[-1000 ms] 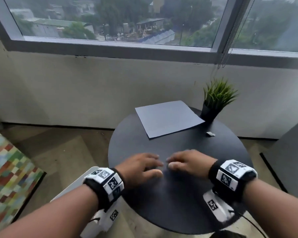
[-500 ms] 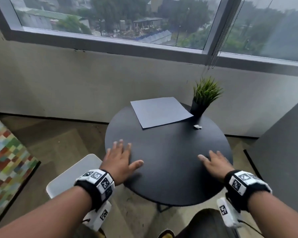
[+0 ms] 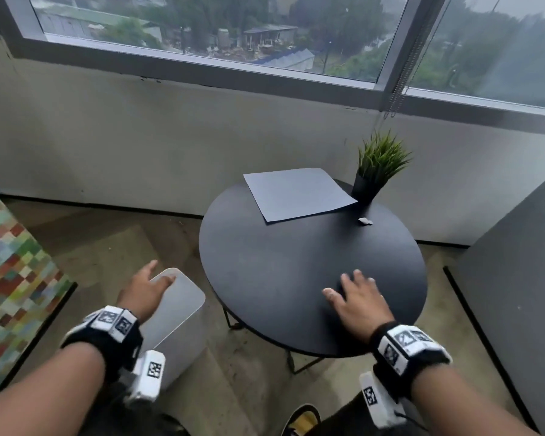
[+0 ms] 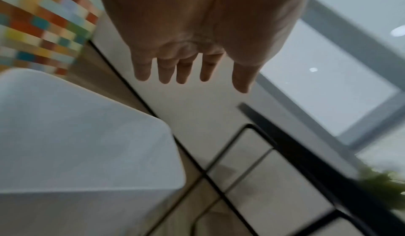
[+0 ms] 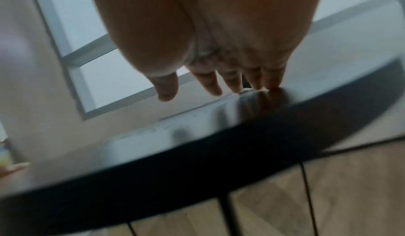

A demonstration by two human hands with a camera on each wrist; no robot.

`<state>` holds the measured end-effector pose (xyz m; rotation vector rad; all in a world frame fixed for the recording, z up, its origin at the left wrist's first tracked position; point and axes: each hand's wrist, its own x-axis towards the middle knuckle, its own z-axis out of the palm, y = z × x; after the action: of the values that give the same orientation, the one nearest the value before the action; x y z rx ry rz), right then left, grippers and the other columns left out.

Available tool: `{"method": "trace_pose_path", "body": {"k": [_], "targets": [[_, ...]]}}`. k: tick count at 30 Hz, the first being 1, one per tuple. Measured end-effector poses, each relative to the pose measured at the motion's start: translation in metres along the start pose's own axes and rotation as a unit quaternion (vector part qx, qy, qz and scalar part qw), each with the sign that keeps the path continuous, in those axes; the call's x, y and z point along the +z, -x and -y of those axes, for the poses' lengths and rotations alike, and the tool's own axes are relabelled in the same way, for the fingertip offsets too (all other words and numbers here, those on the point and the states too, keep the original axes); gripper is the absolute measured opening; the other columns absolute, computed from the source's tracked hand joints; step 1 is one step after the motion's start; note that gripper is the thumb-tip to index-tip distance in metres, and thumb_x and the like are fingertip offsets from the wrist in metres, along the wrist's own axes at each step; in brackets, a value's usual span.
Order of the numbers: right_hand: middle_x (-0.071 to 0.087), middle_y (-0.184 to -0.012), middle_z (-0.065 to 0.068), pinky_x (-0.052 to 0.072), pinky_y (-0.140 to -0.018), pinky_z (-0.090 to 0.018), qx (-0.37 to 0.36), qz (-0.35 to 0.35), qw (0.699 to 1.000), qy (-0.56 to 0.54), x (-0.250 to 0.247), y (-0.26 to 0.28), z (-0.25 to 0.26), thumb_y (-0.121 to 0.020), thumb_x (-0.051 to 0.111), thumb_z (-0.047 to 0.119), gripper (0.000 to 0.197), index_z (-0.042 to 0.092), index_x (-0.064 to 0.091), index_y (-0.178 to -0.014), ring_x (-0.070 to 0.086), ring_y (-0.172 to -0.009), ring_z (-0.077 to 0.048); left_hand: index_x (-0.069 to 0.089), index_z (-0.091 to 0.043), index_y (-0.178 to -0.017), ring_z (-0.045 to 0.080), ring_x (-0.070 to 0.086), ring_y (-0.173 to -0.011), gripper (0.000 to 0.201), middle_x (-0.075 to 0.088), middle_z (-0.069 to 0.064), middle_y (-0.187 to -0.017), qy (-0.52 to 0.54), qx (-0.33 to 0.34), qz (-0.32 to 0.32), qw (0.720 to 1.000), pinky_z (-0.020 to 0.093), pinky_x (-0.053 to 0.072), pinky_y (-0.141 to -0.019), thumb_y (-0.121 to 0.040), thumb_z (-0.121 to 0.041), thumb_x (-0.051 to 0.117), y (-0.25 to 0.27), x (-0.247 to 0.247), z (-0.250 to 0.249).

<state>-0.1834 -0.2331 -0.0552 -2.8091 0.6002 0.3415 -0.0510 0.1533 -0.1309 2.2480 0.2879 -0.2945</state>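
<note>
A round black table [image 3: 290, 272] stands under the window. A grey sheet of paper [image 3: 298, 192] lies flat at its far side, beside a small potted plant [image 3: 378, 166] and a tiny white scrap [image 3: 365, 220]. My right hand [image 3: 357, 302] lies open with spread fingers on the near part of the tabletop; in the right wrist view its fingertips [image 5: 274, 86] touch the black table [image 5: 197, 153]. My left hand [image 3: 143, 289] hovers open and empty off the table's left edge, above a white rounded box [image 3: 178, 313]. The left wrist view shows straight fingers [image 4: 181, 70] over the white box [image 4: 83, 136].
A colourful patchwork surface [image 3: 10, 278] fills the left edge. A grey panel [image 3: 523, 294] stands at the right. The white wall [image 3: 170, 146] and window [image 3: 265, 29] lie behind the table. My shoe [image 3: 301, 420] shows on the floor below the table.
Both hands spread apart from the table's middle. The left hand has slid off the table's left edge and now hangs over the white box. The right hand stays on the tabletop.
</note>
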Motion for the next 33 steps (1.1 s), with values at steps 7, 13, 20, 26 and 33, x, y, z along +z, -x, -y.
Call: {"method": "trace_pose_path", "body": {"k": [7,13,20,26,33], "targets": [[0.02,-0.161,0.006,0.014,-0.12,-0.03,-0.212,0.075,0.974,-0.013,-0.013,0.002,0.067,-0.091,0.041,0.066,0.075,0.025,0.025,-0.152,0.014,-0.148,-0.012,0.03,0.0,-0.156,0.044,0.024,-0.15,0.085,0.029,0.027,-0.161,-0.102,-0.128,-0.032,0.986,0.046,0.02,-0.122,-0.092,-0.036,0.074,-0.072,0.006,0.068],[0.011,-0.162,0.002,0.016,-0.12,-0.037,-0.245,0.124,0.956,0.108,-0.006,0.005,0.078,-0.089,0.042,0.068,0.077,0.025,0.026,-0.151,0.008,-0.15,-0.02,0.066,-0.017,-0.12,0.034,0.062,-0.111,0.057,0.068,0.015,-0.12,-0.253,-0.101,0.036,0.962,0.037,0.049,-0.095,-0.077,-0.056,0.072,-0.121,0.031,0.132],[0.002,-0.163,0.003,0.015,-0.12,-0.046,-0.278,0.111,0.944,0.142,-0.003,-0.014,0.106,-0.09,0.043,0.066,0.082,0.022,0.016,-0.154,0.002,-0.15,-0.023,0.064,-0.017,-0.133,0.017,0.062,-0.123,0.037,0.066,0.004,-0.135,-0.355,-0.036,0.145,0.923,0.019,0.043,-0.092,-0.105,-0.036,0.048,-0.05,0.045,0.055],[0.041,-0.151,0.005,0.026,-0.114,-0.025,-0.22,0.074,0.973,0.008,-0.051,-0.039,0.018,-0.091,0.054,0.056,0.062,0.029,0.041,-0.145,0.036,-0.139,-0.013,0.069,-0.017,-0.125,0.02,0.067,-0.113,0.033,0.072,0.005,-0.123,-0.337,0.002,0.173,0.925,0.019,0.047,-0.085,-0.1,-0.035,0.056,-0.015,0.064,0.038],[-0.001,-0.163,-0.002,0.011,-0.118,-0.049,-0.071,0.103,0.991,0.054,-0.018,-0.016,-0.009,-0.076,0.022,0.087,0.101,0.023,0.016,-0.154,0.0,-0.15,-0.027,0.066,-0.019,-0.124,0.019,0.068,-0.102,0.034,0.072,0.004,-0.113,-0.289,0.012,0.238,0.927,0.018,0.047,-0.075,-0.092,-0.027,0.06,0.05,0.08,0.01]]}}
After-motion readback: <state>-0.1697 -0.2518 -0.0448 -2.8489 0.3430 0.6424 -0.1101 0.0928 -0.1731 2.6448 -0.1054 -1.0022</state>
